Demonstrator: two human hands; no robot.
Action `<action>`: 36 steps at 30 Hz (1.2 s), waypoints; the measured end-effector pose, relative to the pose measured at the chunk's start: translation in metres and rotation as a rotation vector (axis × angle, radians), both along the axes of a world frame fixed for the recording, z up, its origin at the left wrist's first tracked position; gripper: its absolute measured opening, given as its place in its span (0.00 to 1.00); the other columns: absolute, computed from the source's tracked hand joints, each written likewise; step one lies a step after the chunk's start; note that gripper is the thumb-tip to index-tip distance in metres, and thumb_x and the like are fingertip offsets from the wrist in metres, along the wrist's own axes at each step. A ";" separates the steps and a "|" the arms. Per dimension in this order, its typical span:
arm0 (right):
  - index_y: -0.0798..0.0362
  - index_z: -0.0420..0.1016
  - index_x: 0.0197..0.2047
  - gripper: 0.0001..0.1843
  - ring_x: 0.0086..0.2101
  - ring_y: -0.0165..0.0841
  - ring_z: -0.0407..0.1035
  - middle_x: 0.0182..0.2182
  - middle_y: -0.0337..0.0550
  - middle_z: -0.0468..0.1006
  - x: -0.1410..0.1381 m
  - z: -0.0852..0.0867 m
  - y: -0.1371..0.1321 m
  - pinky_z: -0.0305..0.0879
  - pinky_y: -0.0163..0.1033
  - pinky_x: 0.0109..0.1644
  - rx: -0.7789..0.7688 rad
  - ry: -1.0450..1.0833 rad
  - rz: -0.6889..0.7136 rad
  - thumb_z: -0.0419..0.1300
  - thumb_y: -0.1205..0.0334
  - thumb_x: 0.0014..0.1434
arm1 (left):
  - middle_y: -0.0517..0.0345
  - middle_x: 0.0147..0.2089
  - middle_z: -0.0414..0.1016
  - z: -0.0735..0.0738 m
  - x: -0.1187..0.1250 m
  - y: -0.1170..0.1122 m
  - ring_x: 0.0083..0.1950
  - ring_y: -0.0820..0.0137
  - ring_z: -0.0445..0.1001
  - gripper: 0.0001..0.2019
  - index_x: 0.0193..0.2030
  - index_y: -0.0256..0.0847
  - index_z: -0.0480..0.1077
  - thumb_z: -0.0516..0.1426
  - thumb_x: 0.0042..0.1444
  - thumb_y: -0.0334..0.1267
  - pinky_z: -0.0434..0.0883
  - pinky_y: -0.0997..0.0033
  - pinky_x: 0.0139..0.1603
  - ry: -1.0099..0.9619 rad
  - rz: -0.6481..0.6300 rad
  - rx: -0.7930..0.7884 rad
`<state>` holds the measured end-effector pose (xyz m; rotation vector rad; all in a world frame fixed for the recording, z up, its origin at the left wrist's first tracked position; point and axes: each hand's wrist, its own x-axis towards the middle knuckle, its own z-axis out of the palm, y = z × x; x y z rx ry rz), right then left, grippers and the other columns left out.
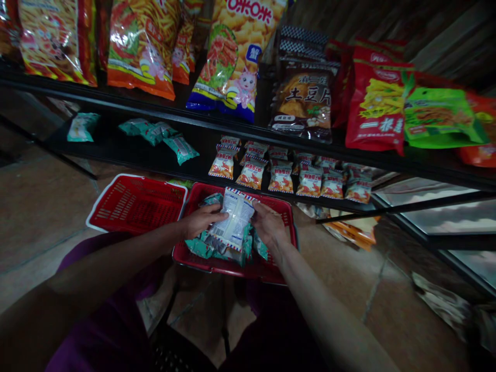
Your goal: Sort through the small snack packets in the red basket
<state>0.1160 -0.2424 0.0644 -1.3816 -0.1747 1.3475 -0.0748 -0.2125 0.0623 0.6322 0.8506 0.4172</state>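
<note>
Dim light — black shelf unit over brown floor tiles with pale joints, dark streaked surface behind

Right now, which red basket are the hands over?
The red basket on the right, with teal snack packets inside, beneath the left hand and right hand; neither hand is over the white-rimmed red basket to its left.

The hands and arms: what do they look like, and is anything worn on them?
The person's left hand and right hand have no gloves, and no sleeve covers the left forearm or right forearm. I see no watch or cable. Purple clothing shows below the left forearm.
</note>
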 end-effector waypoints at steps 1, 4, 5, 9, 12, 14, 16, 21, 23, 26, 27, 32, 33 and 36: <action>0.55 0.75 0.24 0.07 0.24 0.29 0.71 0.23 0.40 0.79 0.001 0.000 0.000 0.66 0.33 0.25 -0.013 0.003 -0.013 0.71 0.65 0.42 | 0.50 0.41 0.79 -0.001 0.001 -0.001 0.39 0.66 0.76 0.21 0.46 0.37 0.75 0.68 0.43 0.38 0.70 0.67 0.42 -0.015 -0.004 -0.002; 0.55 0.74 0.23 0.06 0.21 0.27 0.69 0.20 0.38 0.77 0.002 0.000 0.001 0.64 0.31 0.23 -0.024 0.025 -0.048 0.69 0.67 0.45 | 0.49 0.40 0.80 -0.003 0.003 -0.005 0.37 0.67 0.76 0.21 0.45 0.34 0.75 0.68 0.42 0.39 0.70 0.67 0.43 -0.030 0.003 0.045; 0.55 0.74 0.23 0.06 0.21 0.27 0.68 0.19 0.38 0.77 0.002 0.000 0.001 0.64 0.31 0.23 -0.020 0.039 -0.051 0.68 0.68 0.46 | 0.50 0.40 0.80 -0.003 0.003 -0.006 0.38 0.68 0.76 0.22 0.45 0.34 0.75 0.68 0.42 0.39 0.70 0.67 0.43 -0.021 0.020 0.076; 0.54 0.73 0.24 0.06 0.23 0.27 0.70 0.22 0.37 0.78 0.002 -0.001 0.001 0.67 0.32 0.26 -0.012 0.089 -0.085 0.67 0.70 0.48 | 0.51 0.40 0.80 -0.005 0.005 -0.008 0.40 0.66 0.76 0.22 0.45 0.35 0.76 0.68 0.41 0.39 0.70 0.66 0.46 0.017 0.095 0.176; 0.54 0.74 0.25 0.05 0.25 0.28 0.71 0.23 0.37 0.79 0.003 -0.002 0.002 0.68 0.33 0.28 -0.025 0.096 -0.119 0.66 0.70 0.48 | 0.53 0.39 0.80 -0.004 0.004 -0.009 0.39 0.66 0.76 0.22 0.46 0.36 0.76 0.68 0.42 0.40 0.70 0.66 0.45 0.015 0.105 0.192; 0.54 0.74 0.25 0.05 0.25 0.28 0.71 0.24 0.37 0.79 0.004 -0.004 0.003 0.69 0.34 0.29 -0.026 0.094 -0.105 0.66 0.69 0.48 | 0.53 0.39 0.80 -0.004 0.004 -0.009 0.39 0.66 0.75 0.21 0.46 0.37 0.76 0.67 0.43 0.39 0.70 0.66 0.44 0.008 0.100 0.196; 0.53 0.74 0.25 0.05 0.25 0.29 0.71 0.24 0.37 0.79 0.005 -0.006 0.003 0.68 0.34 0.29 -0.019 0.080 -0.074 0.67 0.67 0.47 | 0.53 0.38 0.80 -0.004 0.003 -0.010 0.38 0.67 0.75 0.20 0.46 0.37 0.77 0.67 0.44 0.39 0.70 0.68 0.42 0.012 0.097 0.199; 0.51 0.73 0.24 0.08 0.25 0.30 0.70 0.22 0.36 0.78 0.007 -0.008 0.002 0.66 0.34 0.27 -0.007 0.018 -0.034 0.70 0.64 0.45 | 0.54 0.36 0.79 -0.008 0.003 -0.012 0.33 0.70 0.74 0.18 0.44 0.36 0.77 0.67 0.44 0.37 0.69 0.70 0.37 0.054 0.121 0.166; 0.51 0.73 0.24 0.09 0.25 0.29 0.70 0.22 0.36 0.78 0.007 -0.006 0.002 0.66 0.34 0.28 -0.013 0.009 -0.020 0.70 0.63 0.45 | 0.55 0.34 0.79 -0.009 0.004 -0.013 0.32 0.70 0.74 0.17 0.43 0.35 0.77 0.67 0.44 0.36 0.70 0.70 0.37 0.063 0.138 0.119; 0.50 0.75 0.28 0.09 0.29 0.29 0.71 0.27 0.35 0.80 0.004 0.000 -0.001 0.68 0.34 0.32 0.022 0.042 0.042 0.70 0.59 0.45 | 0.54 0.33 0.79 -0.007 0.005 -0.011 0.32 0.70 0.75 0.14 0.40 0.35 0.77 0.66 0.45 0.36 0.72 0.69 0.36 0.052 0.184 0.035; 0.49 0.76 0.30 0.10 0.30 0.30 0.72 0.29 0.35 0.80 0.003 0.001 -0.002 0.68 0.35 0.33 0.032 0.058 0.070 0.71 0.57 0.44 | 0.53 0.34 0.79 -0.006 0.006 -0.010 0.32 0.69 0.75 0.13 0.40 0.35 0.77 0.66 0.46 0.35 0.72 0.68 0.37 0.040 0.209 0.011; 0.49 0.78 0.32 0.17 0.34 0.32 0.73 0.34 0.38 0.81 -0.007 0.005 -0.010 0.69 0.37 0.36 0.003 0.071 0.173 0.74 0.53 0.38 | 0.51 0.39 0.79 0.001 0.006 -0.003 0.36 0.70 0.76 0.08 0.39 0.35 0.75 0.63 0.50 0.30 0.73 0.70 0.38 -0.004 0.362 -0.044; 0.49 0.78 0.32 0.18 0.35 0.32 0.73 0.34 0.38 0.81 -0.009 0.005 -0.012 0.70 0.38 0.37 -0.008 0.063 0.178 0.74 0.53 0.38 | 0.51 0.39 0.79 0.002 0.006 -0.002 0.36 0.70 0.76 0.08 0.39 0.35 0.75 0.62 0.50 0.30 0.73 0.70 0.38 -0.007 0.378 -0.052; 0.50 0.78 0.32 0.18 0.34 0.30 0.73 0.33 0.37 0.81 -0.015 0.004 -0.016 0.72 0.39 0.39 -0.033 0.070 0.192 0.75 0.55 0.36 | 0.51 0.41 0.79 0.000 0.006 -0.001 0.40 0.68 0.77 0.10 0.42 0.37 0.74 0.62 0.51 0.30 0.73 0.68 0.42 -0.032 0.412 -0.062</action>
